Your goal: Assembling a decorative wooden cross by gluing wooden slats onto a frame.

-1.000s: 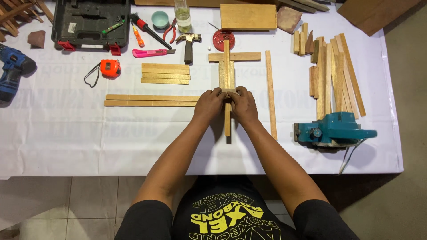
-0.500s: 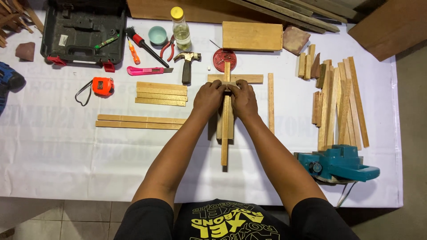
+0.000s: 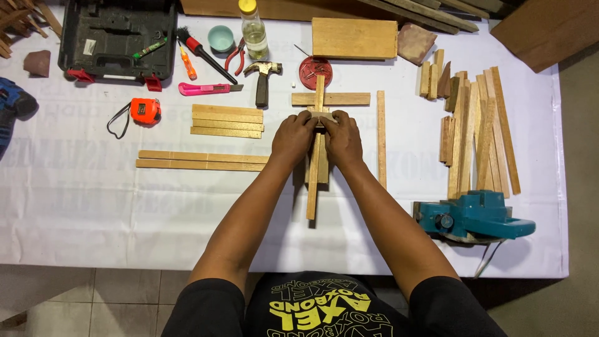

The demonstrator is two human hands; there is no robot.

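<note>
We've got a counter (image 3: 75, 212) under a white sheet, with a black tool case (image 3: 117, 37) at the top left, a wide board (image 3: 354, 38) at the top middle and a teal power tool (image 3: 474, 215) on the right edge. Loose slats (image 3: 477, 134) lie piled just above that tool. In the middle sits our wooden cross (image 3: 315, 168), long strip running towards us, short crossbar (image 3: 331, 98) near its far end. Our left hand (image 3: 293, 138) and right hand (image 3: 343, 138) sit side by side on it, fingers pinching a small wood block (image 3: 322, 117) just below the crossbar. A hammer (image 3: 262, 81) lies just up and left.
</note>
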